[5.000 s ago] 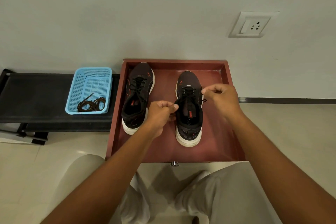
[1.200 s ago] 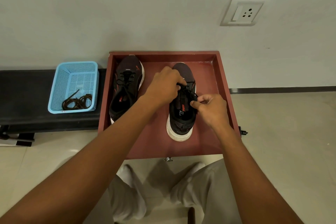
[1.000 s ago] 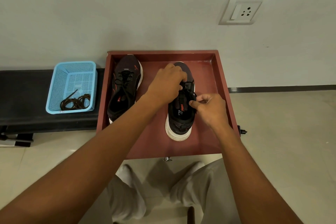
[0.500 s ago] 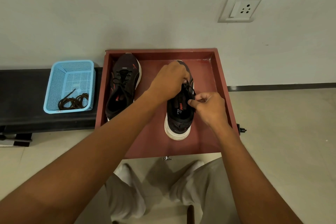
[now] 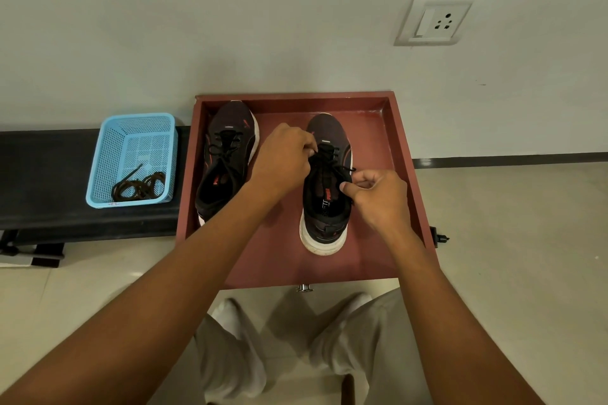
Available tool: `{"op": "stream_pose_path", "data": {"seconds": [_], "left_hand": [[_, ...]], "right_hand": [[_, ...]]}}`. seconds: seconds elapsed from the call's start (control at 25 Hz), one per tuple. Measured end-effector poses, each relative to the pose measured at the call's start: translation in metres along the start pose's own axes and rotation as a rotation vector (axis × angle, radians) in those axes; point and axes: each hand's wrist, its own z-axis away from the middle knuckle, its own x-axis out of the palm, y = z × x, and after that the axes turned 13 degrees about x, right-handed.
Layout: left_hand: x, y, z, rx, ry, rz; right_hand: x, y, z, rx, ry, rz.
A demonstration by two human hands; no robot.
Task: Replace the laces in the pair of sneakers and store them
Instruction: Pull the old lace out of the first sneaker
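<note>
Both hands work the lace [image 5: 332, 159] of the right sneaker [image 5: 326, 187]: the left hand [image 5: 283, 158] pinches it by the upper eyelets, the right hand [image 5: 378, 196] pinches its end beside the collar. The shoe lies toe-to-wall in the red drawer [image 5: 399, 148], directly between them; the left sneaker [image 5: 227, 158] stands beside it, laced.

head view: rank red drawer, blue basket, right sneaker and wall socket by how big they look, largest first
1. red drawer
2. blue basket
3. right sneaker, close to the basket in apparent size, so this order is unsure
4. wall socket, clearly smallest as seen, though it sits farther away on the wall
</note>
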Motion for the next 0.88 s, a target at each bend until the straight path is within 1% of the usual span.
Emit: {"op": "stream_pose_path", "data": {"seconds": [0.12, 0.28, 0.4, 0.52, 0.6, 0.68, 0.76, 0.8, 0.88], "left_hand": [[-0.007, -0.002, 0.007, -0.047, 0.06, 0.021], [-0.013, -0.013, 0.01, -0.222, 0.147, 0.131], [-0.015, -0.022, 0.002, -0.324, 0.209, 0.16], [-0.015, -0.036, -0.013, -0.436, 0.223, 0.167], [-0.013, -0.044, -0.02, -0.492, 0.186, 0.161], [-0.009, -0.047, -0.022, -0.515, 0.117, 0.118], [-0.006, -0.043, -0.02, -0.483, 0.094, 0.068], [-0.006, -0.038, -0.016, -0.457, 0.12, 0.072], [-0.007, -0.021, -0.003, -0.429, 0.21, 0.159]], "right_hand": [[-0.001, 0.001, 0.001, -0.025, 0.01, 0.009], [-0.001, 0.002, 0.001, -0.027, 0.003, 0.008], [0.0, 0.002, 0.002, -0.024, 0.002, 0.001], [0.0, 0.004, 0.003, -0.021, 0.002, -0.006], [0.0, 0.005, 0.002, -0.022, 0.005, -0.013], [0.001, 0.005, 0.001, -0.02, 0.003, -0.014], [0.001, 0.006, 0.0, -0.019, 0.007, 0.002], [0.001, 0.006, 0.0, -0.021, 0.009, 0.01], [0.0, 0.006, 0.0, -0.027, 0.006, 0.018]]}}
